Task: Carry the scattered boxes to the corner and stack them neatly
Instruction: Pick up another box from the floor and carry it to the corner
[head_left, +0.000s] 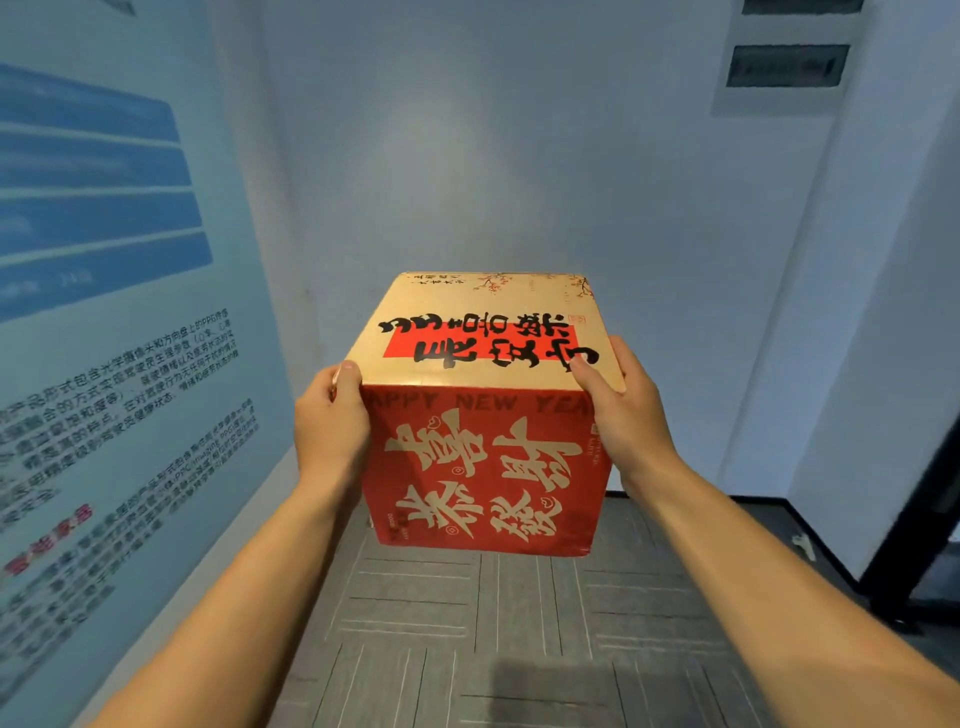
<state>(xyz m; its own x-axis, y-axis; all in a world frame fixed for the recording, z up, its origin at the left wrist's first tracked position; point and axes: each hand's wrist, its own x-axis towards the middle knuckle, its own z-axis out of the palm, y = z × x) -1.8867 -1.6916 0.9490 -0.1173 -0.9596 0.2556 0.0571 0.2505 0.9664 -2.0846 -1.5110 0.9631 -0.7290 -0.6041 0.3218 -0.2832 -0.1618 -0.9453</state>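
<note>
The red and tan box (483, 457) is held between both hands at centre, above the grey carpet floor (519, 623). The left hand (330, 421) grips its left side, thumb over the top edge. The right hand (626, 410) grips its right side, thumb on the top face. A blue poster wall (104, 364) stands left; a plain wall (493, 156) stands far
</note>
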